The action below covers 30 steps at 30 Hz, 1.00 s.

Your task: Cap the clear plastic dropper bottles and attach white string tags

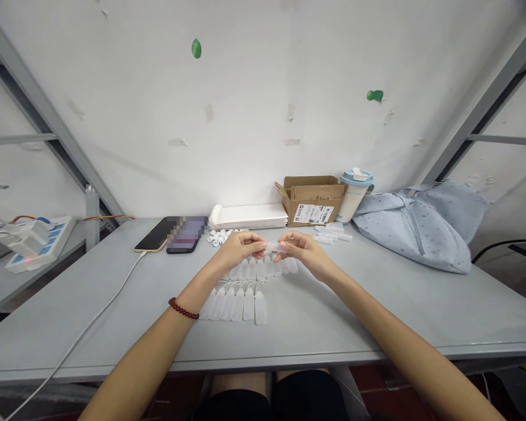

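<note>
Grey table (pixel 333 327) nearest, edge over person's knees. Row of small translucent bottles (pixel 234 305) lying side by side mid-table; second row (pixel 263 268) just beyond, partly under hands. Left hand (pixel 239 250) and right hand (pixel 302 250) raised just above second row, fingertips of both pinched on one small clear bottle (pixel 272 249) held between them. Red bead bracelet (pixel 183 309) on left wrist. Farther: white caps (pixel 219 235), phone (pixel 155 235) on cable, cardboard box (pixel 312 202), lidded cup (pixel 354 195), blue cloth bag (pixel 421 225) by wall.

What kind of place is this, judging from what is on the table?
Probably a small assembly or packing workstation: rows of small translucent plastic bottles lie on a grey table, loose white caps behind them, and an open cardboard box by the wall.
</note>
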{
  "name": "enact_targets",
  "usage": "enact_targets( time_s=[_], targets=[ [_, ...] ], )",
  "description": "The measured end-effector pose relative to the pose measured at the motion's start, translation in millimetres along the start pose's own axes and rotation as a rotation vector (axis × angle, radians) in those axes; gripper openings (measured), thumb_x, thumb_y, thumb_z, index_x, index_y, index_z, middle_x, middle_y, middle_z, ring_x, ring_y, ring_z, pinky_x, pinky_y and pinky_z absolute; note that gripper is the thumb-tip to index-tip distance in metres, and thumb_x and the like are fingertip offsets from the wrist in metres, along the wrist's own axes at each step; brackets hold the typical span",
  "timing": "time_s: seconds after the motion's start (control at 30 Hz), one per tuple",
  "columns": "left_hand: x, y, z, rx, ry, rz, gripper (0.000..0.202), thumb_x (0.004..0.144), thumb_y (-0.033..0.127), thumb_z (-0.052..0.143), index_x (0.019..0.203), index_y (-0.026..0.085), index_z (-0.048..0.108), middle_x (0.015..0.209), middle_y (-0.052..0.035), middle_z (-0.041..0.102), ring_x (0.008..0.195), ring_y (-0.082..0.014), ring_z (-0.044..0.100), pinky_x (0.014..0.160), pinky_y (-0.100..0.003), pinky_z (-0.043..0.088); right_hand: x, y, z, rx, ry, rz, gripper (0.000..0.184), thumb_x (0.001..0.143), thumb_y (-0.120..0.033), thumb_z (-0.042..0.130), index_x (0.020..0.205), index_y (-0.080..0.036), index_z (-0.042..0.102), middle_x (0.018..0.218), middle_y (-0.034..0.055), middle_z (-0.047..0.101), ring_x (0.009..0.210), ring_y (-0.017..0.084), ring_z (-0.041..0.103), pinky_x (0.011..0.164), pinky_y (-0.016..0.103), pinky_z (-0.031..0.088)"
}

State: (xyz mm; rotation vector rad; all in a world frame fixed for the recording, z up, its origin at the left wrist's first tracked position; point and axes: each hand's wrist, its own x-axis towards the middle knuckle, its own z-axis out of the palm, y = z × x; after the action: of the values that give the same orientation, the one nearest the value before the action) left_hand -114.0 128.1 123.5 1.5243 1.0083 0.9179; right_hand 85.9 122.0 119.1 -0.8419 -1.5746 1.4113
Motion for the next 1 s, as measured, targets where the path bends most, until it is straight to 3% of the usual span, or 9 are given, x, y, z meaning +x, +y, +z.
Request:
enact_targets(
  time_s=[0.23,0.43,0.63,0.8,0.9,1.0],
  targets=[
    [-4,4,-0.5,0.057,-0.069,-0.066,0.024,0.071,0.037,0.068,0.077,0.014,0.067,0.068,-0.0043,0.066,0.066,-0.015,0.061,0.068,-0.029,0.048,-1,3,2,-0.157,-0.014,-0.067,0.029,0.078,-0.046,0.059,0.084,-0.018,0.053,0.073,0.0003,0.061,0.068,0.019,0.067,0.072,0.034,0.047],
    [-4,4,0.7,-0.037,-0.025,-0.119,0.025,0.069,0.037,0.07,0.072,0.013,0.066,0.065,-0.0043,0.065,0.063,-0.0142,0.061,0.068,-0.03,0.049,-3,6,5,-0.228,-0.033,-0.059,0.028,0.078,-0.042,0.059,0.091,-0.019,0.051,0.081,0.0032,0.064,0.071,0.02,0.066,0.065,0.031,0.046],
    [-6,5,4.4,-0.121,-0.02,-0.162,0.025,0.07,0.036,0.069,0.075,0.012,0.063,0.065,-0.0036,0.064,0.062,-0.0129,0.06,0.068,-0.029,0.049,-5,10,8,-0.602,0.022,-0.279,0.021,0.081,-0.033,0.058,0.098,-0.021,0.056,0.096,0.0063,0.065,0.089,0.021,0.062,0.076,0.034,0.047],
    [-6,5,4.7,-0.137,-0.057,-0.181,0.025,0.074,0.035,0.068,0.081,0.012,0.06,0.066,-0.0036,0.064,0.063,-0.0138,0.061,0.067,-0.03,0.049,-7,16,11,-0.786,-0.032,-0.381,0.024,0.087,-0.03,0.05,0.109,-0.023,0.055,0.103,0.0082,0.066,0.093,0.023,0.061,0.08,0.036,0.045],
    [-7,7,5.2,-0.174,-0.069,-0.165,0.027,0.077,0.038,0.064,0.08,0.012,0.058,0.067,-0.0047,0.064,0.065,-0.0147,0.063,0.068,-0.029,0.049,-7,17,12,-0.792,-0.027,-0.39,0.029,0.089,-0.03,0.046,0.117,-0.024,0.052,0.104,0.0078,0.066,0.088,0.023,0.062,0.076,0.034,0.045],
    [-7,10,5.6,-0.244,-0.047,-0.138,0.032,0.081,0.044,0.057,0.088,0.013,0.056,0.067,-0.0056,0.065,0.066,-0.0162,0.064,0.066,-0.029,0.049,-7,13,13,-0.697,0.006,-0.331,0.031,0.089,-0.035,0.047,0.117,-0.023,0.053,0.092,0.0052,0.068,0.077,0.02,0.063,0.07,0.032,0.045]
  ],
)
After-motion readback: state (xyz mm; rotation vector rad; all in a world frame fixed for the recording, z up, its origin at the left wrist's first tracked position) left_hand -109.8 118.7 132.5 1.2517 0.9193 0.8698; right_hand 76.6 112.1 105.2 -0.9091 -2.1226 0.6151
